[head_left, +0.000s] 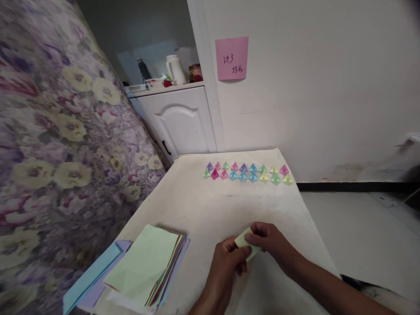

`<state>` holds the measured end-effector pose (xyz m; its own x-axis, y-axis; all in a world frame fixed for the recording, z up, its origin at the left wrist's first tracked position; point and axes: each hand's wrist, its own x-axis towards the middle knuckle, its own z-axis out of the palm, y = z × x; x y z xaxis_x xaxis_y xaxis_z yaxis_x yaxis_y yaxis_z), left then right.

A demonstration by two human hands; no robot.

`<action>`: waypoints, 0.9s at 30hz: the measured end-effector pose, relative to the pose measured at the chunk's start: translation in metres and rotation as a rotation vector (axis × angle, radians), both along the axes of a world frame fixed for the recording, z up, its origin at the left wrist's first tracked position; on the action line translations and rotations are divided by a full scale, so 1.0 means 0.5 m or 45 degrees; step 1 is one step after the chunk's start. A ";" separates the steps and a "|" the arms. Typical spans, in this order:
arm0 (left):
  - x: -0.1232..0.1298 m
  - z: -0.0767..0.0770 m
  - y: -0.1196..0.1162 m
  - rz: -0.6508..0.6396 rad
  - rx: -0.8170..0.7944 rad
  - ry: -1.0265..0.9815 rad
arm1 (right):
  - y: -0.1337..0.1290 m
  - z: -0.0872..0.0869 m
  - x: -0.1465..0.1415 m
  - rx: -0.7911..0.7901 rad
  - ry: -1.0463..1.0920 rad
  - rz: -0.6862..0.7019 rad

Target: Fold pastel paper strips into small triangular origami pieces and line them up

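A small piece of pale yellow-green paper (242,239) is held above the near part of the table. My left hand (230,258) pinches its lower edge between thumb and fingers. The upper right part of the same paper is gripped by my right hand (266,236), thumb on top. Fingers cover much of the paper, so its folds are hard to make out. On the left of the table lies a fanned stack of coloured paper (147,258) with a light green sheet on top.
Two rows of small folded paper pieces (243,175) stretch across the far side of the cream-covered table (193,197). Blue and purple sheets (95,275) lie at the left edge, beside a floral curtain (82,144). A pink note (232,58) hangs on the wall.
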<state>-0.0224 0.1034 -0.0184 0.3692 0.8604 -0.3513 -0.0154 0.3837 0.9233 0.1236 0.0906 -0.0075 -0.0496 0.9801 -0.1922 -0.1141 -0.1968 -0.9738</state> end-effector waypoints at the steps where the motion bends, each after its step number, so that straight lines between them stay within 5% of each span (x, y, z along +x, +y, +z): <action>1: 0.001 -0.001 -0.001 0.002 0.005 -0.019 | -0.002 0.002 -0.001 -0.019 0.025 0.000; 27: -0.010 0.009 0.016 -0.028 0.202 -0.082 | -0.002 -0.025 0.014 -0.572 0.805 0.200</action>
<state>-0.0275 0.1113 -0.0141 0.4058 0.8947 -0.1867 -0.0702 0.2341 0.9697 0.1303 0.0896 -0.0201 -0.4128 0.7879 -0.4570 -0.5579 -0.6153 -0.5569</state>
